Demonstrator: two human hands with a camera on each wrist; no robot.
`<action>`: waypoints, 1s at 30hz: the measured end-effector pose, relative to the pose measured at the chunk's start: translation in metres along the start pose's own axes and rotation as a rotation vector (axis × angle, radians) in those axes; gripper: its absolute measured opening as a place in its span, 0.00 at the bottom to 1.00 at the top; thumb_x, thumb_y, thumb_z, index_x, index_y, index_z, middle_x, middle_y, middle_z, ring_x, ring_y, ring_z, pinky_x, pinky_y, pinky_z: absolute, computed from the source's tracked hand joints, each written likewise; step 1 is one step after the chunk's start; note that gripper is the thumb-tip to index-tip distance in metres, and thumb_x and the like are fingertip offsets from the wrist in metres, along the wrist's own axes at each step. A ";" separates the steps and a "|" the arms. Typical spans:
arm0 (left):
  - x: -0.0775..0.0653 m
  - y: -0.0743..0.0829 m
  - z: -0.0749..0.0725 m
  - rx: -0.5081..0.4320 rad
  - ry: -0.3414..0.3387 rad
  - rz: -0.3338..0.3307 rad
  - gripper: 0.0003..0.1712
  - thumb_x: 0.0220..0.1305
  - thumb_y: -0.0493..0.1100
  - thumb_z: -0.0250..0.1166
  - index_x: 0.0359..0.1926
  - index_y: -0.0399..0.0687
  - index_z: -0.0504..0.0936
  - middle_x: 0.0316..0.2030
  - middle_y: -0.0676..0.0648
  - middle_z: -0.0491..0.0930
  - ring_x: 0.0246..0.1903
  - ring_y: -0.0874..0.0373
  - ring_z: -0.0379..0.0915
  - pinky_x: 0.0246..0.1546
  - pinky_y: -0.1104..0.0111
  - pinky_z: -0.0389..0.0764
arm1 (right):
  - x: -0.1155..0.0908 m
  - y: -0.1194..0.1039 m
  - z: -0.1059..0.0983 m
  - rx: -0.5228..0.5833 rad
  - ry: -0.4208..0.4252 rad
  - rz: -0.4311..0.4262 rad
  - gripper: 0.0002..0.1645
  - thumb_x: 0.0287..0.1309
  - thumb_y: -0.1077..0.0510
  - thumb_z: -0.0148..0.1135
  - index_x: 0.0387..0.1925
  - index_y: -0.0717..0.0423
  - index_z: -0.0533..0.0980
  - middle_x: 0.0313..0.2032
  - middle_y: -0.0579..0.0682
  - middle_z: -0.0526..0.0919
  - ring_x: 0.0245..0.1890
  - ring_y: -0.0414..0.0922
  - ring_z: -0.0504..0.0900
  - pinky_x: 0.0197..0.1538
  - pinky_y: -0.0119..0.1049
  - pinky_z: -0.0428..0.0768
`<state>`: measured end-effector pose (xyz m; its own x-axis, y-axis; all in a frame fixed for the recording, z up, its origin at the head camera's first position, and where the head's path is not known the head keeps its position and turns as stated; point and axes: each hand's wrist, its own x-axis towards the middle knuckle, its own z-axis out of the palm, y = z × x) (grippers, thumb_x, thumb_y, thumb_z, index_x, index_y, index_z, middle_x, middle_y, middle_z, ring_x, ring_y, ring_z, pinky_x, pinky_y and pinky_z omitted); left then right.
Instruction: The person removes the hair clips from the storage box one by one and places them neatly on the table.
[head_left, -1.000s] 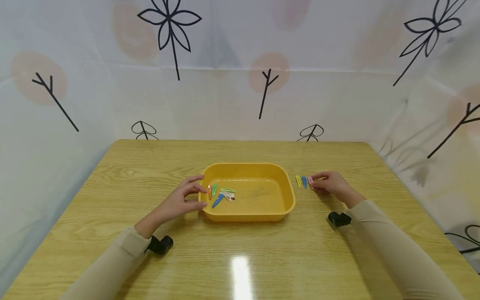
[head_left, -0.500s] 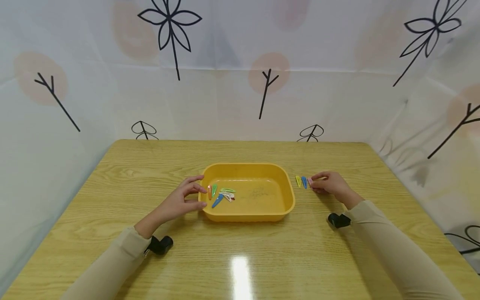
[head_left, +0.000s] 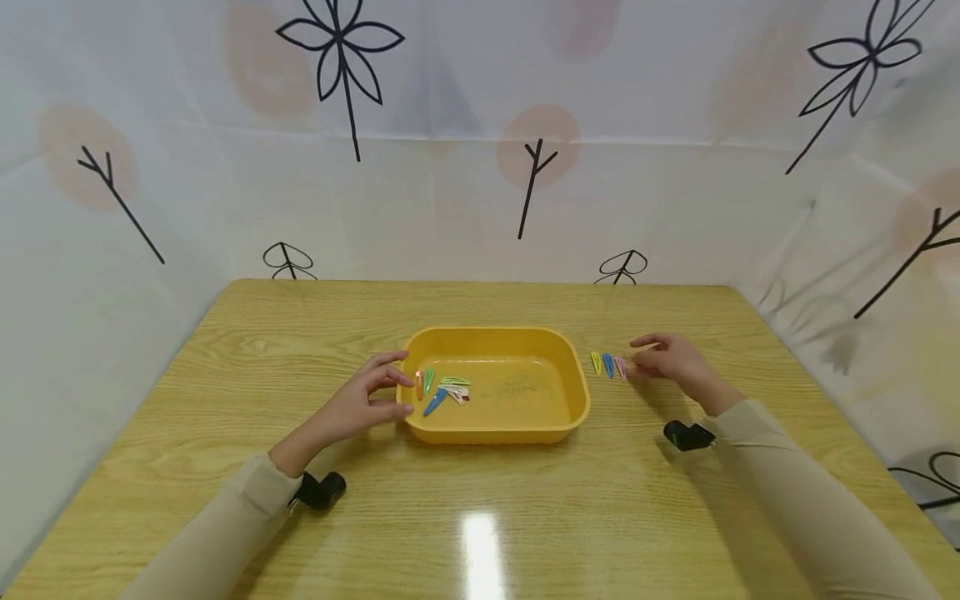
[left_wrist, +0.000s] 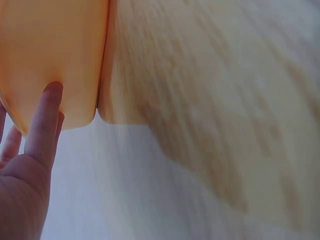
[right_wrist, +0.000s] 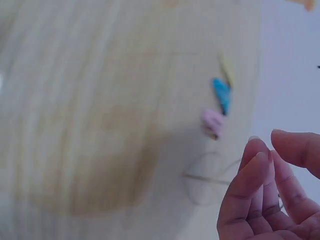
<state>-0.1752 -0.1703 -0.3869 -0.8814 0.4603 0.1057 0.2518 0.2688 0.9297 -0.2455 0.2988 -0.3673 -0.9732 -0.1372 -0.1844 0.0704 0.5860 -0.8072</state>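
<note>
At the left end of a yellow plastic tray [head_left: 517,435], my left hand [head_left: 356,407] rests with spread fingertips on the rim. One of its fingers [left_wrist: 44,122] touches the tray's outer wall in the left wrist view. To the tray's right, a yellow hair clip [head_left: 596,362], a blue hair clip [head_left: 609,365] and a pink hair clip [head_left: 621,368] lie side by side on the table. My right hand [head_left: 675,367] hovers just right of the pink clip, holding nothing; the right wrist view shows a gap between its thumb and fingers.
Inside the tray's left part lie several more clips, among them an orange clip [head_left: 419,385], a green clip [head_left: 428,382] and a larger blue clip [head_left: 435,402]. The wooden table [head_left: 570,517] meets a patterned white cloth [head_left: 450,200] at the back and sides.
My right hand has let go of the pink clip and drawn back slightly to the right. The pink clip stays beside the blue one. My left hand and the tray have not moved.
</note>
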 end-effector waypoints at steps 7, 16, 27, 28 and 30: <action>0.000 0.000 0.000 0.000 -0.003 0.000 0.20 0.57 0.40 0.68 0.46 0.32 0.74 0.68 0.44 0.49 0.59 0.40 0.59 0.49 0.65 0.76 | -0.004 -0.018 -0.009 0.013 0.021 -0.079 0.28 0.64 0.57 0.56 0.58 0.73 0.64 0.45 0.66 0.75 0.39 0.48 0.80 0.48 0.43 0.79; 0.000 -0.002 0.000 0.011 -0.004 0.007 0.20 0.57 0.41 0.68 0.46 0.33 0.74 0.68 0.43 0.49 0.59 0.38 0.59 0.51 0.61 0.75 | -0.010 -0.043 -0.012 -0.028 0.001 -0.138 0.26 0.63 0.54 0.57 0.57 0.67 0.67 0.40 0.55 0.78 0.34 0.39 0.78 0.42 0.34 0.79; -0.001 0.000 0.000 0.000 -0.002 0.002 0.20 0.58 0.41 0.67 0.45 0.32 0.74 0.68 0.45 0.49 0.59 0.40 0.59 0.50 0.64 0.76 | -0.011 -0.073 -0.001 -0.021 -0.022 -0.158 0.23 0.63 0.56 0.58 0.55 0.65 0.68 0.39 0.59 0.77 0.34 0.41 0.79 0.40 0.31 0.79; -0.001 0.000 0.000 0.001 -0.001 0.003 0.20 0.58 0.41 0.67 0.45 0.32 0.74 0.68 0.45 0.49 0.59 0.40 0.59 0.50 0.63 0.76 | -0.011 -0.075 0.000 -0.020 -0.023 -0.162 0.23 0.62 0.57 0.58 0.55 0.65 0.68 0.39 0.59 0.77 0.34 0.41 0.79 0.40 0.31 0.79; -0.001 0.000 0.000 0.004 -0.001 0.004 0.20 0.58 0.41 0.67 0.45 0.32 0.74 0.68 0.44 0.49 0.59 0.40 0.59 0.50 0.63 0.76 | -0.011 -0.079 0.003 -0.020 -0.024 -0.169 0.22 0.62 0.58 0.58 0.54 0.65 0.69 0.38 0.59 0.77 0.34 0.42 0.79 0.39 0.31 0.79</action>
<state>-0.1742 -0.1704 -0.3868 -0.8800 0.4621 0.1095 0.2575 0.2705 0.9276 -0.2402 0.2517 -0.3032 -0.9653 -0.2539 -0.0607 -0.0983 0.5691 -0.8164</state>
